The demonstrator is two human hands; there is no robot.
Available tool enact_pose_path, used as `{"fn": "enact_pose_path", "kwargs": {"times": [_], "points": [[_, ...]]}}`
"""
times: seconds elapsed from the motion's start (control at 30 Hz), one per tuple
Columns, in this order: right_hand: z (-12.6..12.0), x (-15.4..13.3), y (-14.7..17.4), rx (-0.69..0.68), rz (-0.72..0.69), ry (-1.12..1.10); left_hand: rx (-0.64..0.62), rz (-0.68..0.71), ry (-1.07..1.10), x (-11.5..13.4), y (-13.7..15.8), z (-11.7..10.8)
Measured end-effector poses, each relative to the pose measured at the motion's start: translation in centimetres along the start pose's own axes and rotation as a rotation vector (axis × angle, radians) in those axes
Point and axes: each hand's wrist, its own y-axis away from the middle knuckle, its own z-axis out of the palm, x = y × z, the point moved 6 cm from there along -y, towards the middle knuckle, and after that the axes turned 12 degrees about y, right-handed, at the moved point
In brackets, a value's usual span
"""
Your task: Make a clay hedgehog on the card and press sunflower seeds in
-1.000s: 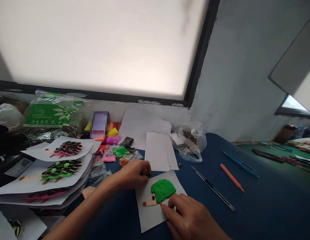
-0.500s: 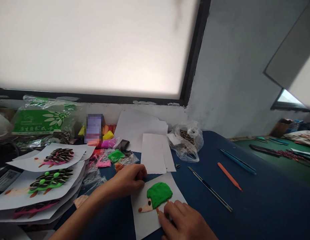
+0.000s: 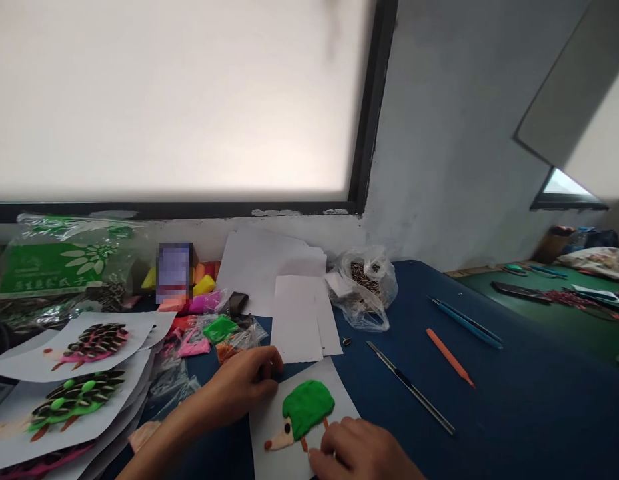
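A green clay hedgehog (image 3: 309, 408) with a cream face, dark eye, brown nose and brown legs lies on a white sheet of paper (image 3: 269, 463). My left hand (image 3: 252, 377) rests at the sheet's upper left edge, its fingers curled and the thumb against the paper; the fingertips are partly hidden. My right hand (image 3: 364, 450) is closed low on the sheet, the index fingertip just beside the lower end of the front brown leg (image 3: 304, 445). Whatever sits between its fingers is hidden.
Finished hedgehog pictures (image 3: 79, 400) are stacked at the left. Behind lie clay packets (image 3: 222, 328), blank paper (image 3: 294, 320) and a plastic bag of seeds (image 3: 366, 287). Rightward are a craft knife (image 3: 412, 387), an orange clay tool (image 3: 450, 358) and blue tweezers (image 3: 466, 323).
The view has shifted, so the table things appear lower and further left. My right fingertips have drawn back slightly from the hedgehog's front leg. My left hand stays on the sheet's edge.
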Motion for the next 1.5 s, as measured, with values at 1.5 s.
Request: {"fn": "enact_pose_path", "kwargs": {"times": [1.5], "points": [[3.1, 6.7, 1.1, -0.034, 0.338, -0.349, 0.168, 0.002, -0.197, -0.7, 0.2, 1.1]]}}
